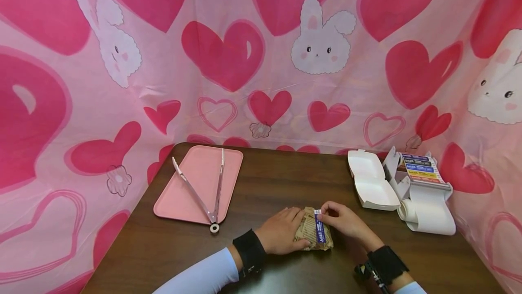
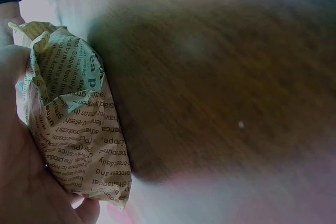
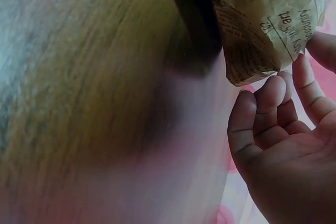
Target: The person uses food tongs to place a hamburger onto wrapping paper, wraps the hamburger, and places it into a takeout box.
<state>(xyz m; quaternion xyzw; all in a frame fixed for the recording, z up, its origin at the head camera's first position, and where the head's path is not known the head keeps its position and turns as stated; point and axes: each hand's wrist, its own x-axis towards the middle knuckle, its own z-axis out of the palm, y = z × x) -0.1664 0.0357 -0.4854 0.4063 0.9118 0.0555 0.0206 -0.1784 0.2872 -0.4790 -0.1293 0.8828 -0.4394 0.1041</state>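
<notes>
On the table in front of me lies a package wrapped in brown newsprint-style paper [image 1: 305, 233]. My left hand [image 1: 281, 233] grips it from the left, thumb on the near side and fingers over the far side. A blue sticker label [image 1: 321, 233] with a white end runs across the package's right part. At that white end, the thumb and index finger of my right hand [image 1: 344, 221] pinch the label. The left wrist view shows folded printed paper [image 2: 84, 140] against the left palm. In the right wrist view, the other right fingers curl beside the wrapper's corner [image 3: 268, 30].
Metal tongs [image 1: 217, 194] lie spread on a pink tray [image 1: 195, 160] at the back left. At the right stand an open white clamshell box [image 1: 367, 174] and a label dispenser [image 1: 424, 169] with a white paper roll [image 1: 432, 210]. Heart-patterned fabric [image 1: 228, 54] walls the table.
</notes>
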